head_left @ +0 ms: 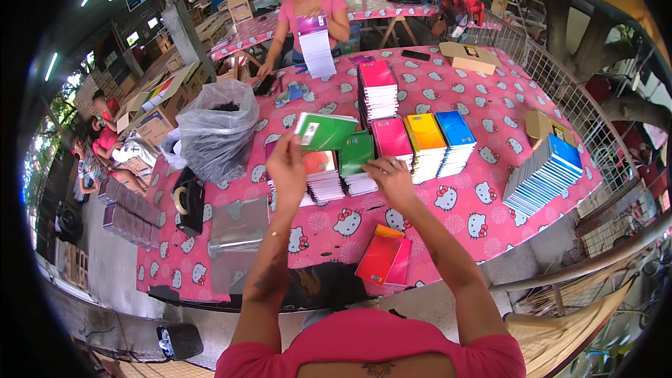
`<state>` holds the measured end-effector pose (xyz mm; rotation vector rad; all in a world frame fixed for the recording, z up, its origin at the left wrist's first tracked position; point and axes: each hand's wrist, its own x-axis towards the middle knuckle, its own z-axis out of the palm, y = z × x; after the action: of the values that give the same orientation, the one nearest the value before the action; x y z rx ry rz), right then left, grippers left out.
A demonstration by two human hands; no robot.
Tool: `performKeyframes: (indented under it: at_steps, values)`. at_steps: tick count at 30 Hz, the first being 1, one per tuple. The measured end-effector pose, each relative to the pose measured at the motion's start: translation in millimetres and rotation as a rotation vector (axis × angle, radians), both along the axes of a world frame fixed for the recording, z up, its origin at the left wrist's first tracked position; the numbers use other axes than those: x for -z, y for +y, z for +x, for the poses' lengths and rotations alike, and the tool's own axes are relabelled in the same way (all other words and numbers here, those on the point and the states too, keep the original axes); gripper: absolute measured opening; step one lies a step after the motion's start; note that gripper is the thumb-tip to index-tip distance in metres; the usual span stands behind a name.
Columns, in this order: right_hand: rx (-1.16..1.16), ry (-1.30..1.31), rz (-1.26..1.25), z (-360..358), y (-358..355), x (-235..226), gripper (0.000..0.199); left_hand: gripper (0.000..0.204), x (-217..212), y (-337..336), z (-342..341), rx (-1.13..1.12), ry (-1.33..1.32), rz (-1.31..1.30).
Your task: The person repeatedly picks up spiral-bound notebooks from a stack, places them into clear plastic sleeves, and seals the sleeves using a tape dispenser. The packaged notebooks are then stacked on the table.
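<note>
My left hand (285, 168) is closed on a green notebook (327, 131), held tilted above the stacks by its left edge. Fingers of my right hand (393, 179) grip the right edge of another green notebook (357, 152), which lies on top of a stack. Just left of that stack stands an orange-red notebook stack (322, 176), partly behind my left hand. To the right are stacks of pink notebooks (393, 138), yellow notebooks (425, 143) and blue notebooks (456, 141). A taller pink-topped stack (378, 87) rises behind them.
Loose red and pink notebooks (381, 257) lie near the front edge. A tape dispenser (187, 199), a plastic bag (218, 129) and clear sheets (239, 231) sit left. Blue notebooks (546, 175) lean at the right. Across the table, a person (311, 14) holds a fanned purple notebook.
</note>
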<state>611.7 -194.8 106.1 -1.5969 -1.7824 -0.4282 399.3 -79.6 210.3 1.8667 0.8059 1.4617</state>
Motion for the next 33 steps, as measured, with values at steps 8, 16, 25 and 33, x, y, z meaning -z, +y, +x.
performKeyframes:
  at_steps: [8, 16, 25, 33]
  values:
    - [-0.125, 0.537, -0.207, -67.4, -200.2, 107.5, 0.043, 0.037, 161.0, -140.0, -57.0, 0.590, 0.503, 0.445]
    - [0.521, 0.157, -0.005, 73.1, -84.4, 9.7, 0.076, 0.038, 122.6, -82.7, 9.0, 0.162, 0.540, 0.564]
    - [0.507, 0.284, 0.347, 112.7, -98.1, -45.3, 0.027, 0.038, 58.9, -0.2, -21.8, -0.157, 0.608, 0.474]
    - [-0.102, 1.033, -0.047, -22.2, -167.6, 126.0, 0.026, 0.036, 153.8, -153.8, -43.7, 0.508, 0.593, 0.489]
